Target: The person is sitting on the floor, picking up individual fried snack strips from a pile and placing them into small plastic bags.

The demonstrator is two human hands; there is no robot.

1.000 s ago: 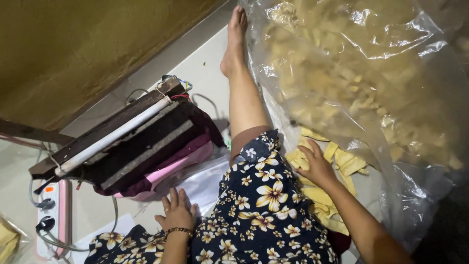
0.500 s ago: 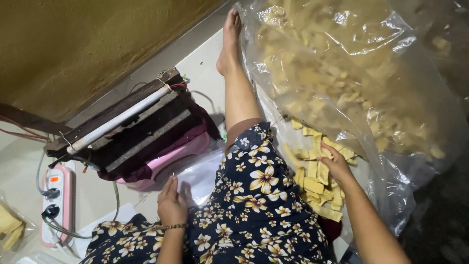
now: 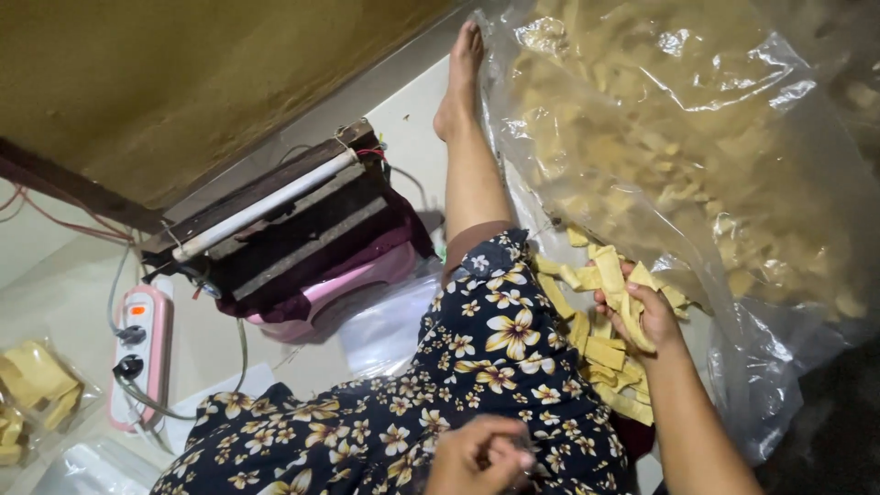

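Since a moment ago your right hand [image 3: 642, 316] has closed on the yellow chip strips [image 3: 605, 353] it was only resting on, and your left hand [image 3: 477, 456] has come off the floor beside your thigh and up onto your lap. Your right hand's fingers are now curled round a small bunch of strips, lifted slightly off the loose heap. That heap lies on the floor just beside your right thigh, at the mouth of the large clear plastic bag [image 3: 733, 183], which is full of the same yellow pieces.

Your left hand sits low in view on the dark floral dress [image 3: 495, 348], fingers bent in a loose fist round something small; what it is, you cannot tell from here.

Your bare leg [image 3: 472, 156] stretches out along the bag's left side. To your left a heat sealer [image 3: 275, 229] with a white bar sits on the floor, with a pink-and-white power strip [image 3: 137, 357] near it. A small filled packet of yellow strips [image 3: 32, 385] lies at the far left edge.
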